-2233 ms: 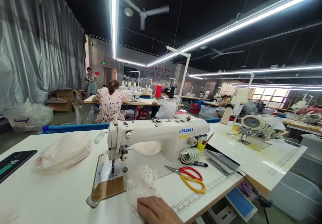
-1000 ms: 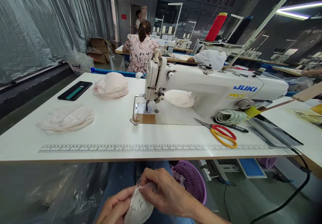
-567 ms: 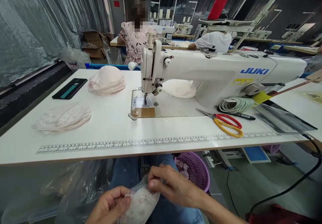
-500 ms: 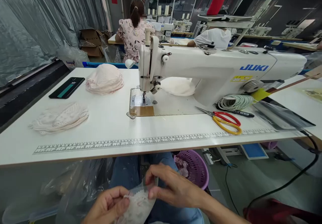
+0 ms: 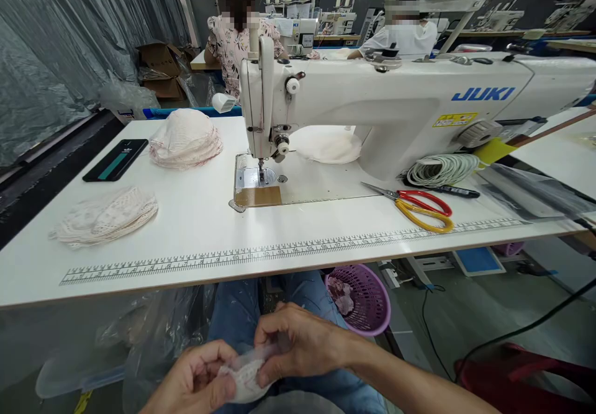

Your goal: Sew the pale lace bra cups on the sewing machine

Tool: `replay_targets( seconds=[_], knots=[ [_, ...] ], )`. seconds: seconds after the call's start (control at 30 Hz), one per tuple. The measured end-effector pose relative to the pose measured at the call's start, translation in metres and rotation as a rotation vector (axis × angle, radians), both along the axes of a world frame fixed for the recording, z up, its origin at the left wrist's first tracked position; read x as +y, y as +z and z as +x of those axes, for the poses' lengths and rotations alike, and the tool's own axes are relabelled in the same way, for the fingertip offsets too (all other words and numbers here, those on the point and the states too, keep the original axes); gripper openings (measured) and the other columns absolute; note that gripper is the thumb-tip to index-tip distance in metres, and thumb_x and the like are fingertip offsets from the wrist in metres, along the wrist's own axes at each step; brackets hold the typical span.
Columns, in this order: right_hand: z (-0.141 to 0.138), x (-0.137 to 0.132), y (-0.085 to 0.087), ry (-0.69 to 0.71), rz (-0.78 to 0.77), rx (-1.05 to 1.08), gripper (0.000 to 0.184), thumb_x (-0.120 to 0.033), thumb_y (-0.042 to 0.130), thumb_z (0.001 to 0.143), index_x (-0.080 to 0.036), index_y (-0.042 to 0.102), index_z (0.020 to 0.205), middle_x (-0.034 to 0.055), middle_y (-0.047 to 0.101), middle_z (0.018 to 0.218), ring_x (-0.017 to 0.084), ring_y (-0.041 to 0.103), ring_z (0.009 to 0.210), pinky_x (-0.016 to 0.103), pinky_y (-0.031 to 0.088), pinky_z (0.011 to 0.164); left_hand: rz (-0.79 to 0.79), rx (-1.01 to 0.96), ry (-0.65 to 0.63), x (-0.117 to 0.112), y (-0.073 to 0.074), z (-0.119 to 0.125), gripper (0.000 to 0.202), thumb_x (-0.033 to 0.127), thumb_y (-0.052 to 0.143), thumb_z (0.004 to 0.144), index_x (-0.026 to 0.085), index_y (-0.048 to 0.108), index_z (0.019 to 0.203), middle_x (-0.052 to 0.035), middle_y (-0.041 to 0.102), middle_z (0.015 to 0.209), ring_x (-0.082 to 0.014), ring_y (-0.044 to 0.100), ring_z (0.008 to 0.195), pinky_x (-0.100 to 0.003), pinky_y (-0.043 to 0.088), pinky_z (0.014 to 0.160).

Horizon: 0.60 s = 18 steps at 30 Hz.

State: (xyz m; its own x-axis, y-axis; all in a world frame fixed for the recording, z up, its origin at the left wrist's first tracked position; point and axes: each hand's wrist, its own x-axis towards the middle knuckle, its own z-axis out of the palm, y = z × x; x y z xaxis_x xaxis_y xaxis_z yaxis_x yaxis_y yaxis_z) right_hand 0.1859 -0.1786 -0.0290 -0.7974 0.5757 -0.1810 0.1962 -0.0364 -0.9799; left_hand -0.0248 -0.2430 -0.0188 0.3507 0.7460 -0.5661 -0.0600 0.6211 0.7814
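Note:
Below the table edge, over my lap, both hands pinch a small white lace fabric piece [image 5: 244, 377]. My left hand [image 5: 195, 384] grips its left side with curled fingers. My right hand [image 5: 298, 347] folds over its top and right edge. On the white table [image 5: 195, 228] stands a white JUKI sewing machine [image 5: 382, 100], with a tan patch by its needle plate [image 5: 256, 184]. Two stacks of lace cups lie at the left: one flat stack [image 5: 105, 216] and one domed stack [image 5: 185, 141].
Red and yellow scissors [image 5: 416, 206], a coil of white cord [image 5: 440, 169] and a black phone [image 5: 115, 159] lie on the table. A purple basket [image 5: 363, 299] sits under it, clear plastic bags [image 5: 139, 346] at my left. Two people sit at machines behind.
My view has dropped from the room to my lap. My right hand left the tabletop with the lace piece, and both hands now bunch it tighter, lower in view.

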Motion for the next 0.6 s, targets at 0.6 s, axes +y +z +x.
replay_targets(
  seconds=[0.6],
  knots=[
    [0.012, 0.007, -0.004, 0.196, 0.16, -0.085, 0.028, -0.04, 0.075, 0.069, -0.017, 0.067, 0.082, -0.0049, 0.058, 0.065, 0.01, 0.057, 0.065, 0.022, 0.039, 0.073, -0.068, 0.215, -0.083, 0.005, 0.009, -0.007, 0.047, 0.059, 0.075, 0.058, 0.013, 0.067, 0.065, 0.0021, 0.056, 0.052, -0.0075, 0.038, 0.049, -0.017, 0.027, 0.049]
  ],
)
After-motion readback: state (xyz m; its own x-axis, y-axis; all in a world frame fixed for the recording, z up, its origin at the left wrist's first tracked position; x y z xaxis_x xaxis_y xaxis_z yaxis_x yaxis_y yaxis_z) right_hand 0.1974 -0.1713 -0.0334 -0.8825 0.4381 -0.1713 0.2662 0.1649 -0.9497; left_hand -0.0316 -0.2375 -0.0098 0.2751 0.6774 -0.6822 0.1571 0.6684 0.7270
